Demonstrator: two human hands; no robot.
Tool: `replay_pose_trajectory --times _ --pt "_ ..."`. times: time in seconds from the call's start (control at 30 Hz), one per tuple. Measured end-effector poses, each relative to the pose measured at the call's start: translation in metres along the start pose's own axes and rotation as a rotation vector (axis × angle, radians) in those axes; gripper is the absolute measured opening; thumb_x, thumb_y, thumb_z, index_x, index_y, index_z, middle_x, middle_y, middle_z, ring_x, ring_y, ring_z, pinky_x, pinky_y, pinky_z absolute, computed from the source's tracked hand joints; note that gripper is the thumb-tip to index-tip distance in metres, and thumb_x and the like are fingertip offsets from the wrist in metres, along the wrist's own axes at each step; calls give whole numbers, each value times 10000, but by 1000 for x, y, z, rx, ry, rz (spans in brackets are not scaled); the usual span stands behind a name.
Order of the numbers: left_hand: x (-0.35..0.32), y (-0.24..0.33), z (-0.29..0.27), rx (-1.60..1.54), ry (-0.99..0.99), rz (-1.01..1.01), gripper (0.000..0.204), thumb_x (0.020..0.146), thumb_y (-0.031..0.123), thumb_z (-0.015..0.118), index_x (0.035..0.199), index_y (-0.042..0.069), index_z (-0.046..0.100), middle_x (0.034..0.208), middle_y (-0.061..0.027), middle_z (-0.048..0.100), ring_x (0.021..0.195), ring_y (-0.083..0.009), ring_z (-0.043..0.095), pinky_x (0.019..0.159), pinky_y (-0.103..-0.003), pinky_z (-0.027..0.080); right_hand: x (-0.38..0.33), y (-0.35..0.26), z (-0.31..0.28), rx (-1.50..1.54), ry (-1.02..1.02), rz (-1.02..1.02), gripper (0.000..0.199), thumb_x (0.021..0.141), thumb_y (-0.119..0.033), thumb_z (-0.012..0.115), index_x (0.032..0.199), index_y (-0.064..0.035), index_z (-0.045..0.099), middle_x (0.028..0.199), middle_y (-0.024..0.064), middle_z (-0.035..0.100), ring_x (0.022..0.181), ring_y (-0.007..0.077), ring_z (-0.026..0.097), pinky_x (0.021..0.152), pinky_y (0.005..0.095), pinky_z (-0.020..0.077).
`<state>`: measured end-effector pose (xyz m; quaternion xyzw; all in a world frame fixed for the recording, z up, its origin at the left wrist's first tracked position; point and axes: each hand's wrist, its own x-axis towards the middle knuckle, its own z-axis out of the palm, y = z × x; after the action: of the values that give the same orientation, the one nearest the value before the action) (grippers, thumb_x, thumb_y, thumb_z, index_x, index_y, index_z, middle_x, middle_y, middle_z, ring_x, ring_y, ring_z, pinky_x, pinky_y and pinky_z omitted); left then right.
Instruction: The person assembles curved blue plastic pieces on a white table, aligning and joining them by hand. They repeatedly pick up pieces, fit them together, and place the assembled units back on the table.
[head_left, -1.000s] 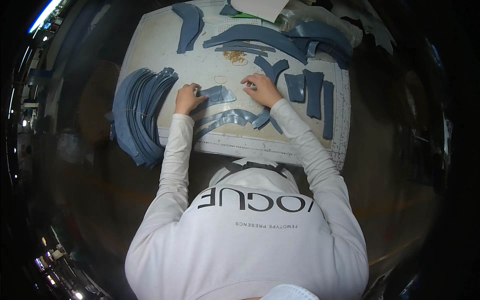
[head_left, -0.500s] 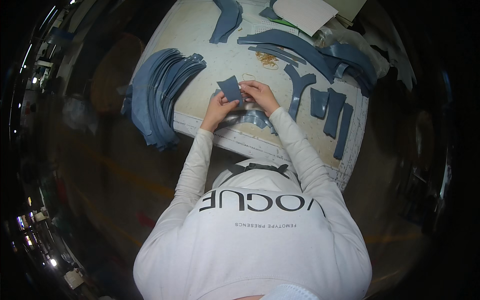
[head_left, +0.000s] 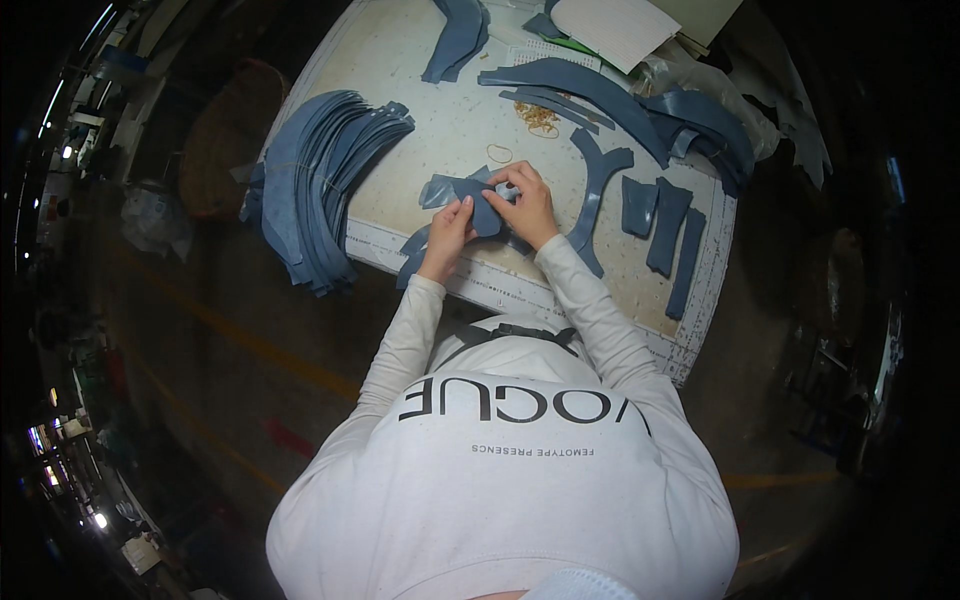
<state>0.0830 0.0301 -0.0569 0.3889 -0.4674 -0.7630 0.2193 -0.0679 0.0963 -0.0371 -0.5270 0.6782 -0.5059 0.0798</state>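
Observation:
A small blue leather-like piece (head_left: 486,217) is between my hands, above the near part of the table. My left hand (head_left: 449,238) pinches its left side with the thumb on top. The fingers of my right hand (head_left: 528,204) are closed on its right edge, and part of the piece is hidden behind them. Beneath and beyond lies another blue piece with a shiny face (head_left: 437,191). A curved blue strip (head_left: 412,262) shows partly under my left hand at the table edge. One loose yellow rubber band (head_left: 499,153) lies just beyond my hands.
A thick fanned stack of curved blue pieces (head_left: 318,185) overhangs the left edge of the white table (head_left: 400,170). Further off is a heap of yellow rubber bands (head_left: 537,121). A Y-shaped blue piece (head_left: 592,195) and several short strips (head_left: 668,226) lie to the right.
The piece in my hands has turned and been lowered toward the table. A shiny-faced piece now shows beside it. My left hand has shifted slightly right.

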Motion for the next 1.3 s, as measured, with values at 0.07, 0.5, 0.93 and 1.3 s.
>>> replay_pose_trajectory --times 0.07,0.5,0.93,1.3 --pt "-4 5 0 -108 28 -15 295 970 360 532 1058 89 610 861 21 645 726 -46 607 672 -205 515 2 3 0 257 18 207 135 840 -82 680 960 -36 638 876 13 618 737 79 575 579 189 474" --pt "-14 1 -39 -323 204 69 286 864 119 675 1115 22 577 1034 -74 651 932 -165 650 805 -279 546 11 19 36 -23 -269 158 367 781 -154 722 1116 -68 598 930 97 619 838 220 611 774 342 508" --pt "-19 -13 -74 -489 194 43 288 903 63 557 1182 -2 531 1124 -111 621 1005 -221 633 860 -342 529 22 42 55 -167 -362 131 303 654 -127 739 943 -105 649 859 109 600 906 301 564 808 394 466" --pt "-12 -18 -64 -581 203 2 306 938 109 523 1193 -59 507 1162 -153 603 1044 -256 623 911 -377 513 16 26 54 -121 -400 289 186 683 -94 709 866 -78 679 932 152 651 928 357 599 836 416 486"
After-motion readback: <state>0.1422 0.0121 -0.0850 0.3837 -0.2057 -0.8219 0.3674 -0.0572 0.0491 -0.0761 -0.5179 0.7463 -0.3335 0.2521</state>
